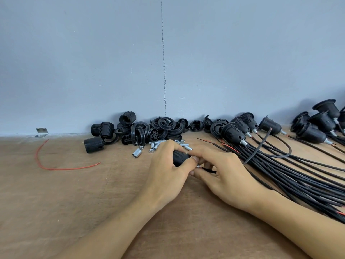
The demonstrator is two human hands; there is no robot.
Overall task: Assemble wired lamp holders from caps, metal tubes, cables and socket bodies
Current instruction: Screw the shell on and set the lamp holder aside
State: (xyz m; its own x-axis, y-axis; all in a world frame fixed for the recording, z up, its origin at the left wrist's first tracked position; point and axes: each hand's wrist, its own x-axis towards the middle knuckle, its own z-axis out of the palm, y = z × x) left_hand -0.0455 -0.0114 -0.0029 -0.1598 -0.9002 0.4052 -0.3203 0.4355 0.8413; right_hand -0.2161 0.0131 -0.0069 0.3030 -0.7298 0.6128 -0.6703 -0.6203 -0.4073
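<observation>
Head view. Left hand (168, 171) is wrapped round the black ribbed plastic socket body (180, 158), held just above the brown wooden table (74, 202). Right hand (222, 176) pinches the short threaded silver metal tube (198, 166) at the body's end, where a thin black cable (211, 171) leaves it.

Body is probably light and rigid, and its ribs give grip. Tube is small and smooth, so it is best held by the fingertips. Cable is limp.

Loose silver tubes (155, 146) lie just beyond the knuckles, and the black cable bundle (298, 176) crowds the right. There is open room near and to the left, and the wall closes the back.
</observation>
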